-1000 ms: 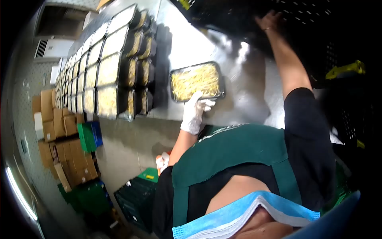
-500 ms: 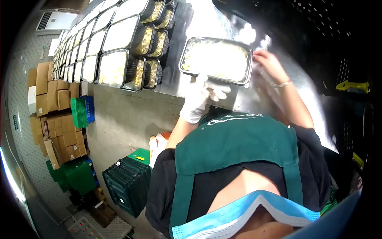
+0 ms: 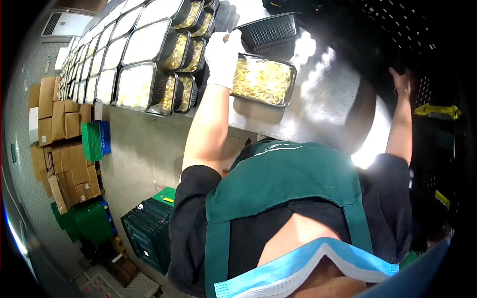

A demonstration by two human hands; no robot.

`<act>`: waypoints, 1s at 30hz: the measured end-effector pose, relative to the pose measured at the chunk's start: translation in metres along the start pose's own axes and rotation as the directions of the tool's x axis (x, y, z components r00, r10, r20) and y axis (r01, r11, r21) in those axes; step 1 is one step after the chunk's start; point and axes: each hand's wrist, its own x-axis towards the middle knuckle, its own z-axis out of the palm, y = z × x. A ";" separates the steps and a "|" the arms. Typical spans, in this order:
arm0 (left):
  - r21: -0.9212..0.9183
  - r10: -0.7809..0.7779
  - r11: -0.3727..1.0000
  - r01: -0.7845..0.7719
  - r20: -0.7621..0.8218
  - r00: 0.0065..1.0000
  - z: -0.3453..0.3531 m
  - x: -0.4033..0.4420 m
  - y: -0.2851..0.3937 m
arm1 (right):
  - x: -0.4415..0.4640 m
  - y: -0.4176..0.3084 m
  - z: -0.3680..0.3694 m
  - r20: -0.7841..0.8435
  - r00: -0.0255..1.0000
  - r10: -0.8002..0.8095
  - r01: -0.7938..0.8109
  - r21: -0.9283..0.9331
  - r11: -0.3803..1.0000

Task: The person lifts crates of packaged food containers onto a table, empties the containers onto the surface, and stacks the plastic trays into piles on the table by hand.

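My left hand (image 3: 222, 59), in a white glove, is raised by the stacked trays. Its bent fingers close at the near-left end of a black plastic tray (image 3: 271, 34), which is tilted and shows its ribbed side. Just below lies a black tray of pale yellow bean sprouts (image 3: 263, 80) on the metal table, its left end partly behind my left wrist. Far to the right, my bare right hand (image 3: 401, 83) reaches into a dark area beside a perforated black surface. Its thumb and fingers look apart, though shadow hides part of them.
Rows of filled trays (image 3: 136, 87) stand stacked on the left of the metal table (image 3: 318, 107). Cardboard boxes (image 3: 69, 164), green crates (image 3: 149, 231) and a blue crate (image 3: 104, 138) are on the floor at left. A yellow handle (image 3: 437, 111) shows at the right.
My left hand has left the sprout tray's near edge and moved up and left; the tray now rests lower. A black tray has appeared behind it. My right hand has swung far right.
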 end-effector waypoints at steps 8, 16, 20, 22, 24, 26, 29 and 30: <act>-0.613 0.006 0.610 0.503 0.638 0.770 -0.045 -0.108 0.014 | -0.186 -0.116 -0.062 0.577 0.550 -0.603 -0.793 0.587 -0.162; -0.522 -0.399 0.547 0.655 0.525 0.752 -0.068 -0.115 0.002 | -0.165 -0.308 -0.020 -0.482 0.250 -0.839 0.931 0.359 0.071; -0.578 -0.469 0.404 0.709 0.535 0.703 -0.059 -0.113 -0.011 | -0.122 -0.340 0.001 0.370 0.334 -0.867 0.818 0.343 0.462; -0.650 -0.398 0.410 0.639 0.503 0.767 -0.058 -0.112 -0.010 | -0.127 -0.342 -0.008 0.265 0.374 -0.889 0.840 0.309 0.446; -0.583 -0.430 0.333 0.741 0.606 0.669 -0.058 -0.104 -0.005 | -0.138 -0.333 -0.027 -0.067 0.394 -0.917 0.882 0.307 0.357; -0.309 -0.390 0.524 0.794 0.741 0.546 -0.078 -0.093 0.007 | -0.170 -0.329 -0.091 0.019 0.533 -0.846 0.732 0.492 0.472; -0.307 -0.270 0.654 0.692 0.759 0.592 -0.097 -0.102 0.011 | -0.219 -0.313 -0.140 -0.227 0.319 -0.920 0.908 0.350 0.228; -0.469 -0.183 0.570 0.675 0.728 0.661 -0.104 -0.099 0.013 | -0.233 -0.308 -0.143 -0.282 0.162 -0.946 0.971 0.215 0.102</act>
